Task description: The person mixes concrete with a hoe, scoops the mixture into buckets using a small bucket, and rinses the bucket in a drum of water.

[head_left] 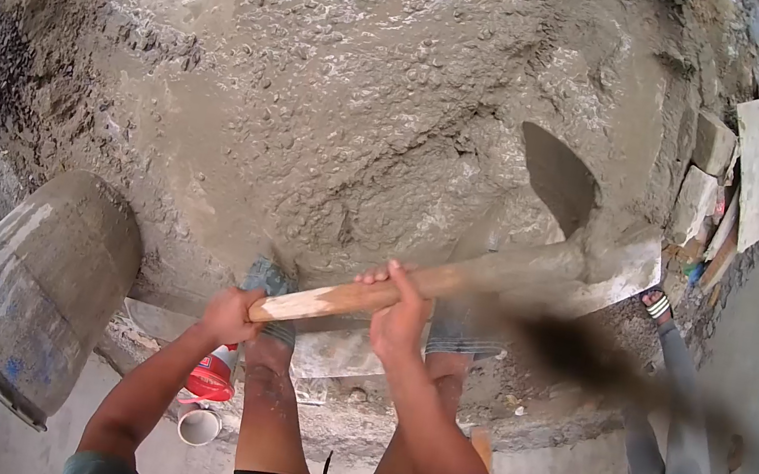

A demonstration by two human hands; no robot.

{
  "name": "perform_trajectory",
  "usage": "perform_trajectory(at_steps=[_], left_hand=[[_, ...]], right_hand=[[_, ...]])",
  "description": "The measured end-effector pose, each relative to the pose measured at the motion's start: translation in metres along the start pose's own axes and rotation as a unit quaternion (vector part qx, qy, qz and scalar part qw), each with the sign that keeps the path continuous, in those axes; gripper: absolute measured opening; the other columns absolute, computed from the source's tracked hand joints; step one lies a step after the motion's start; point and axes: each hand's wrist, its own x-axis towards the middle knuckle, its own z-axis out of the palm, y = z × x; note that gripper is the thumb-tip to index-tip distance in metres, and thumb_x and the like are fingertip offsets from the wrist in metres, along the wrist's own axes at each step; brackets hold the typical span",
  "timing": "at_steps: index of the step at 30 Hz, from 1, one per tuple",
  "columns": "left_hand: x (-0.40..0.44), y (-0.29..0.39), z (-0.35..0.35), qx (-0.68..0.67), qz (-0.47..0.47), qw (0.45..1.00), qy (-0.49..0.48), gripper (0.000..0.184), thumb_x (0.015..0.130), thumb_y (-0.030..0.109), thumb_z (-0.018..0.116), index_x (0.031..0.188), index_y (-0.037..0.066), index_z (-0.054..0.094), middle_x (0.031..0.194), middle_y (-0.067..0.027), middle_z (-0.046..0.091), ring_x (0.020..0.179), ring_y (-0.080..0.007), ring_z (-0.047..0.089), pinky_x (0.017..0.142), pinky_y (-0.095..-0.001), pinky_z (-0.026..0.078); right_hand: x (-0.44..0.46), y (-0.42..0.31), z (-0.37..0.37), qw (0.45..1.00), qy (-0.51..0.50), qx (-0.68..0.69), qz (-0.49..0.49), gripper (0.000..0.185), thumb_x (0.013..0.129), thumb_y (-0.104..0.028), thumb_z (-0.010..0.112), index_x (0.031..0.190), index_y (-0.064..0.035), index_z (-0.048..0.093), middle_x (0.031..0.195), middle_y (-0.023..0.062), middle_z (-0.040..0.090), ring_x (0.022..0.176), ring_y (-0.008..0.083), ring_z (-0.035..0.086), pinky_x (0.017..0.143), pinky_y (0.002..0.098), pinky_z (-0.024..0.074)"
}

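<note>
My left hand point(231, 315) wraps round the butt end of a wooden handle point(322, 302). Further up, my right hand point(399, 317) grips the same handle, its fingers closed over the wood. The handle slants up to the right, blurred and mud-coated towards its far end. There a broad grey blade point(557, 179), like that of a hoe, stands out from it over the wet concrete mix point(371, 114). The exact joint of blade and handle is smeared with mud.
A mud-stained barrel point(50, 291) lies at left, near a red bucket point(212, 382) and a white round container point(199, 425). A dark blurred shape point(572, 352) crosses at right, beside another person point(678, 473). Blocks point(705, 178) and boards point(752, 171) edge the mix.
</note>
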Motion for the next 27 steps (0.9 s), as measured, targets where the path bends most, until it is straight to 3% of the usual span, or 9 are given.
perform_trajectory(at_steps=[2, 4, 5, 8, 11, 15, 20, 23, 27], left_hand=[[0.103, 0.09, 0.024, -0.114, 0.033, 0.993, -0.017, 0.024, 0.075, 0.023, 0.072, 0.092, 0.007, 0.067, 0.079, -0.0216, 0.067, 0.079, -0.0417, 0.066, 0.071, -0.0481, 0.052], [0.181, 0.177, 0.049, -0.181, 0.067, 0.98, 0.053, 0.027, 0.077, 0.022, 0.072, 0.098, 0.005, 0.068, 0.082, -0.0237, 0.069, 0.081, -0.042, 0.068, 0.074, -0.0477, 0.054], [0.21, 0.22, 0.049, -0.154, 0.033, 0.986, 0.048, 0.031, 0.083, 0.027, 0.071, 0.105, 0.006, 0.068, 0.085, -0.0222, 0.069, 0.081, -0.04, 0.069, 0.074, -0.0452, 0.054], [0.256, 0.303, 0.064, -0.202, -0.008, 0.974, 0.106, 0.033, 0.081, 0.024, 0.068, 0.107, 0.004, 0.068, 0.086, -0.0235, 0.07, 0.084, -0.0411, 0.068, 0.076, -0.0473, 0.053], [0.25, 0.318, 0.077, -0.255, -0.057, 0.959, 0.107, 0.034, 0.078, 0.02, 0.066, 0.106, 0.002, 0.068, 0.086, -0.0246, 0.069, 0.085, -0.0412, 0.069, 0.077, -0.0476, 0.053], [0.186, 0.251, 0.074, -0.279, -0.083, 0.955, 0.061, 0.034, 0.076, 0.018, 0.065, 0.105, 0.001, 0.067, 0.085, -0.0247, 0.069, 0.083, -0.0404, 0.069, 0.076, -0.0453, 0.053], [0.095, 0.215, 0.068, -0.221, -0.094, 0.97, 0.044, 0.03, 0.073, 0.016, 0.066, 0.096, -0.002, 0.065, 0.079, -0.0255, 0.066, 0.079, -0.0421, 0.068, 0.072, -0.0453, 0.052], [0.03, 0.178, 0.088, -0.198, -0.145, 0.969, 0.039, 0.03, 0.072, 0.017, 0.065, 0.097, 0.0, 0.065, 0.079, -0.0256, 0.066, 0.079, -0.0434, 0.067, 0.072, -0.0465, 0.052], [-0.044, 0.109, 0.064, -0.096, -0.206, 0.974, 0.001, 0.03, 0.074, 0.019, 0.064, 0.1, 0.004, 0.065, 0.077, -0.0238, 0.066, 0.079, -0.0427, 0.067, 0.072, -0.0473, 0.052]], right_hand=[[0.074, -0.104, 0.021, 0.985, -0.008, -0.071, -0.158, 0.015, 0.092, -0.007, 0.062, 0.096, -0.01, 0.047, 0.078, 0.0037, 0.049, 0.07, 0.0162, 0.052, 0.066, 0.0347, 0.0472], [0.145, -0.21, 0.054, 0.954, 0.015, -0.154, -0.258, 0.013, 0.092, -0.008, 0.061, 0.093, -0.0077, 0.048, 0.075, 0.0029, 0.048, 0.061, 0.0137, 0.049, 0.054, 0.0317, 0.0462], [0.182, -0.258, 0.066, 0.941, 0.033, -0.197, -0.273, 0.015, 0.089, -0.008, 0.062, 0.084, -0.0036, 0.048, 0.071, 0.005, 0.049, 0.055, 0.0151, 0.049, 0.046, 0.0312, 0.0448], [0.258, -0.339, 0.094, 0.897, 0.057, -0.339, -0.279, 0.012, 0.088, -0.009, 0.059, 0.086, 0.0016, 0.052, 0.068, 0.0079, 0.052, 0.053, 0.017, 0.054, 0.046, 0.0327, 0.0474], [0.279, -0.334, 0.098, 0.834, 0.1, -0.484, -0.248, 0.017, 0.085, -0.008, 0.055, 0.094, 0.0072, 0.054, 0.072, 0.0117, 0.056, 0.055, 0.0194, 0.057, 0.047, 0.0342, 0.0508], [0.265, -0.243, 0.059, 0.872, 0.146, -0.43, -0.185, 0.026, 0.084, -0.007, 0.051, 0.103, 0.0106, 0.053, 0.073, 0.0132, 0.057, 0.055, 0.022, 0.059, 0.047, 0.037, 0.0526], [0.213, -0.178, 0.004, 0.9, 0.156, -0.404, -0.051, 0.008, 0.082, -0.005, 0.051, 0.081, 0.0026, 0.055, 0.066, 0.0117, 0.054, 0.051, 0.0208, 0.055, 0.043, 0.0377, 0.0489], [0.177, -0.099, -0.018, 0.898, 0.167, -0.407, -0.004, 0.012, 0.082, -0.007, 0.05, 0.071, -0.0038, 0.052, 0.06, 0.008, 0.05, 0.048, 0.0198, 0.052, 0.046, 0.0359, 0.0496], [0.143, 0.017, -0.042, 0.919, 0.168, -0.35, 0.066, 0.011, 0.086, -0.009, 0.054, 0.076, -0.0035, 0.054, 0.06, 0.0061, 0.049, 0.05, 0.0179, 0.051, 0.051, 0.0355, 0.0522]])
